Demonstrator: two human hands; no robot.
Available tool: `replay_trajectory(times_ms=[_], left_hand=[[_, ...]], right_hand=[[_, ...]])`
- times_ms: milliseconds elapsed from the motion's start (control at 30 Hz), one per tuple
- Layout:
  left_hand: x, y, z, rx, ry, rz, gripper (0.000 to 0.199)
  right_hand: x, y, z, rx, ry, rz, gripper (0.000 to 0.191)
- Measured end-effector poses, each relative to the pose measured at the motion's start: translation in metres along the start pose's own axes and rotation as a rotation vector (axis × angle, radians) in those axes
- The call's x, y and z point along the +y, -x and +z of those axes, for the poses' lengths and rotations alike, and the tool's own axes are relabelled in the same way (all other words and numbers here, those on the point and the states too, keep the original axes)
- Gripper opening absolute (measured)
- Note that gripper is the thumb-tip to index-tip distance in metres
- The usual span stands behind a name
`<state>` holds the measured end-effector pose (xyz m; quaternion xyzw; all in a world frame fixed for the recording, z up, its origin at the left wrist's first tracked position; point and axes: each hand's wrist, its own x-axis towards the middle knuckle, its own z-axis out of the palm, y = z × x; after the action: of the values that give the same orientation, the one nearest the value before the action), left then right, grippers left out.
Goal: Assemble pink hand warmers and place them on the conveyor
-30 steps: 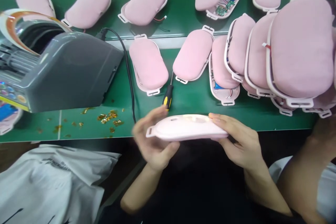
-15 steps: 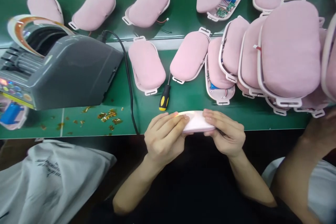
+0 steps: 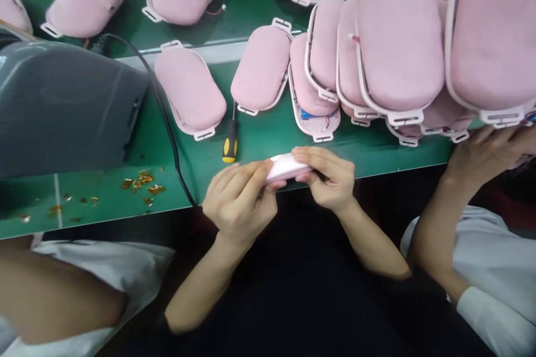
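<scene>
Pink case [image 3: 287, 168] nearly edge-on, long axis roughly left-to-right.

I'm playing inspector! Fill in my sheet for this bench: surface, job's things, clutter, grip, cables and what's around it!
Surface: green bench with a pale strip.
Job's things: held pink case; more pink cases, some overlapping at right.
Clutter: gold scraps, screwdriver.
Grip: left hand and right hand both hold one case.
Cables: black cable beside gray machine.
Surroundings: other people's arms on both sides.
</scene>
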<state>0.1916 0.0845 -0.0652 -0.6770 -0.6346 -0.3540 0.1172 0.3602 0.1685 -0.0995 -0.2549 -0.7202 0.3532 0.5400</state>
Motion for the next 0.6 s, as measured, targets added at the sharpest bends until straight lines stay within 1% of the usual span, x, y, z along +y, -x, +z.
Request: replay_trajectory(times_ms=[33, 100, 167, 233, 267, 333, 367, 400, 433, 467, 500, 533, 567, 600], left_hand=[[0.002, 0.002, 0.001, 0.014, -0.004, -0.014, 0.021], [0.003, 0.003, -0.001, -0.001, 0.008, -0.027, 0.021], [0.000, -0.002, -0.008, -0.087, 0.035, -0.071, 0.021], [-0.007, -0.013, -0.019, -0.196, 0.112, -0.199, 0.024], [-0.013, -0.020, -0.025, -0.285, 0.193, -0.293, 0.028], [-0.027, -0.035, -0.035, -0.533, 0.428, -0.477, 0.040], [-0.034, -0.041, -0.040, -0.675, 0.549, -0.549, 0.046], [-0.040, -0.046, -0.043, -0.804, 0.648, -0.590, 0.053], [-0.044, -0.050, -0.046, -0.897, 0.712, -0.592, 0.059], [-0.046, -0.051, -0.047, -0.928, 0.731, -0.556, 0.063], [-0.046, -0.050, -0.049, -0.911, 0.707, -0.485, 0.066], [-0.044, -0.047, -0.050, -0.869, 0.658, -0.382, 0.070], [-0.040, -0.043, -0.051, -0.819, 0.599, -0.256, 0.073], [-0.035, -0.037, -0.052, -0.767, 0.532, -0.128, 0.072]], right_hand=[[0.001, -0.001, 0.002, 0.012, 0.009, -0.002, 0.022], [0.002, -0.002, 0.002, 0.016, 0.021, 0.009, 0.017], [0.001, -0.004, -0.003, -0.042, 0.024, 0.036, 0.019], [-0.005, -0.003, -0.014, -0.151, 0.056, 0.026, 0.032], [-0.010, -0.002, -0.021, -0.214, 0.104, -0.007, 0.043], [-0.020, 0.004, -0.034, -0.326, 0.256, -0.108, 0.061], [-0.025, 0.007, -0.039, -0.358, 0.339, -0.164, 0.062], [-0.028, 0.011, -0.043, -0.368, 0.412, -0.217, 0.058], [-0.031, 0.014, -0.046, -0.364, 0.466, -0.258, 0.053], [-0.032, 0.017, -0.047, -0.355, 0.498, -0.283, 0.048], [-0.031, 0.019, -0.047, -0.344, 0.512, -0.286, 0.043], [-0.030, 0.020, -0.046, -0.334, 0.509, -0.263, 0.037], [-0.027, 0.020, -0.045, -0.328, 0.486, -0.216, 0.033], [-0.024, 0.020, -0.042, -0.322, 0.441, -0.157, 0.033]])
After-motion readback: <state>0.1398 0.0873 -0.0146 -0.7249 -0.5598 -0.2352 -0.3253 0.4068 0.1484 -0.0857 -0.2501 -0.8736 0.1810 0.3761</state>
